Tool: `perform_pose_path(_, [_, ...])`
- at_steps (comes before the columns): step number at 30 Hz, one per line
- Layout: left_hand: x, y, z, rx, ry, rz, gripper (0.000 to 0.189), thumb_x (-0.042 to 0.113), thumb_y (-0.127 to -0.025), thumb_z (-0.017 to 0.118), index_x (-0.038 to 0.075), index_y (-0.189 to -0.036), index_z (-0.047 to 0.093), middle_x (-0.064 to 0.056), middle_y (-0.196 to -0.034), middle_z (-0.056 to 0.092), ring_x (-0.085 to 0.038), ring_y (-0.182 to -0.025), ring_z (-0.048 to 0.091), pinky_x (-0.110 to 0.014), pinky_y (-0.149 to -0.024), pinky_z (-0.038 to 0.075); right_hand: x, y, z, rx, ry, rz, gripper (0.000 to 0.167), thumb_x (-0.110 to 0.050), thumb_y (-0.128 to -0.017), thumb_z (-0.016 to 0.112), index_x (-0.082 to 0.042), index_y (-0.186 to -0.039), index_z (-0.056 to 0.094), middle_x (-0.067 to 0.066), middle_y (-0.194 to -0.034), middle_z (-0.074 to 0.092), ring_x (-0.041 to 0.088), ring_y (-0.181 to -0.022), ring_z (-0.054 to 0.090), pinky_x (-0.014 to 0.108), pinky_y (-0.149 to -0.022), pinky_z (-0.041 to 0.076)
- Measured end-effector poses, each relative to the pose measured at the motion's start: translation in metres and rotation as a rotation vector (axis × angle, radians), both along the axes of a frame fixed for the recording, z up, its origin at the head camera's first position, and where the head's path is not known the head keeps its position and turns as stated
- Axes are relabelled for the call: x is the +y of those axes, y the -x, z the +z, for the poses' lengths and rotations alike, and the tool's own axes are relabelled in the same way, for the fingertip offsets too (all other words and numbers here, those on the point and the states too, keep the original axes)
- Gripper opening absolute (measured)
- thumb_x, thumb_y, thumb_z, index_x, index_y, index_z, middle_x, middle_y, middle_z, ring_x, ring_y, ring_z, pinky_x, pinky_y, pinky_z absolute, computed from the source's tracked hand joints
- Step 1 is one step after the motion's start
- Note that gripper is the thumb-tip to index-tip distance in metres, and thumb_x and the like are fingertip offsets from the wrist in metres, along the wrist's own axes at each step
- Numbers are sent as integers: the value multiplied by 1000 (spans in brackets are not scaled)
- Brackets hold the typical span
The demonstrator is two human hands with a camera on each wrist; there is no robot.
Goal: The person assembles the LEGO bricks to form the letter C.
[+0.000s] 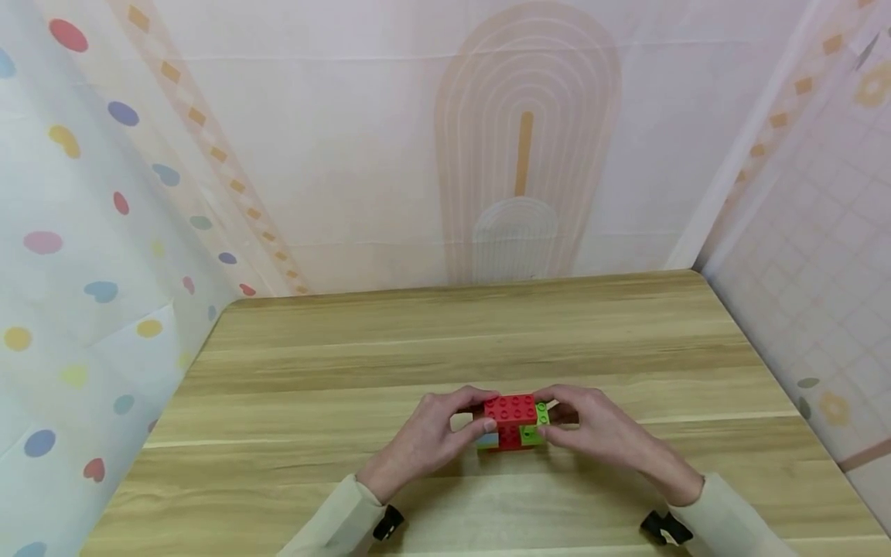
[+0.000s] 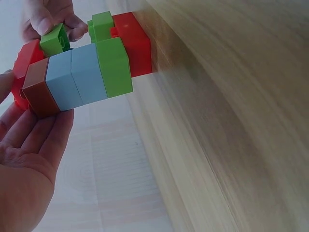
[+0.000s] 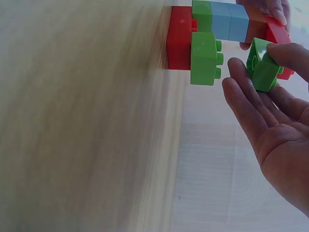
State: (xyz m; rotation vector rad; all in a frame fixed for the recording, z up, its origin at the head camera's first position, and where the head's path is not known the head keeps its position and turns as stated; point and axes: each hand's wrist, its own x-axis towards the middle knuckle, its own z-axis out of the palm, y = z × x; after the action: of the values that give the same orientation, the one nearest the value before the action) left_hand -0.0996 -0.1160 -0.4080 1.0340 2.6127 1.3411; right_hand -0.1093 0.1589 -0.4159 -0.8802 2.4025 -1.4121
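Observation:
A block structure stands on the table, its red base brick (image 3: 178,38) lowest. One side rises as a column of a green brick (image 2: 115,67), two light blue bricks (image 2: 76,77) and a brown brick (image 2: 41,89). Across the top lies a red brick (image 1: 511,408); my left hand (image 1: 433,433) grips its left end, thumb in front. My right hand (image 1: 602,429) pinches a green brick (image 3: 264,67) at the top brick's right end. Below it, with a gap between, another green brick (image 3: 203,58) sits on the base, studs up.
The wooden table (image 1: 313,371) extends around the structure. Behind it hangs a pale patterned cloth (image 1: 348,155), with a dotted cloth (image 1: 83,232) along the left. Black straps (image 1: 388,523) show at the wrists by the light sleeves.

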Motion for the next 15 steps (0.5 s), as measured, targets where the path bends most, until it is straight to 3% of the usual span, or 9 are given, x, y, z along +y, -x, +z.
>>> perform_pose_path(5, [1, 0, 0, 2, 6, -2, 37, 35, -100, 60, 12, -129, 63, 4, -114, 71, -5, -99, 65, -28, -75, 56, 0, -1, -3, -39, 13, -33, 39, -16, -91, 73, -1, -126, 61, 19, -119, 66, 18, -95, 70, 25, -80, 57])
perform_pose_path(12, [3, 1, 1, -30, -9, 13, 38, 37, -99, 61, 12, -128, 64, 4, -115, 70, -6, -103, 65, -30, -91, 54, 0, -3, -2, -178, 56, -69, 42, -21, -93, 71, -6, -130, 59, 16, -117, 68, 17, -93, 71, 27, -71, 55])
perform_pose_path(15, [4, 1, 1, -41, -6, 22, 39, 39, -98, 61, 12, -127, 64, 4, -114, 70, -6, -104, 65, -28, -92, 52, 1, -4, -1, -206, 73, -65, 44, -21, -93, 71, -4, -131, 58, 15, -116, 68, 17, -93, 71, 27, -71, 55])
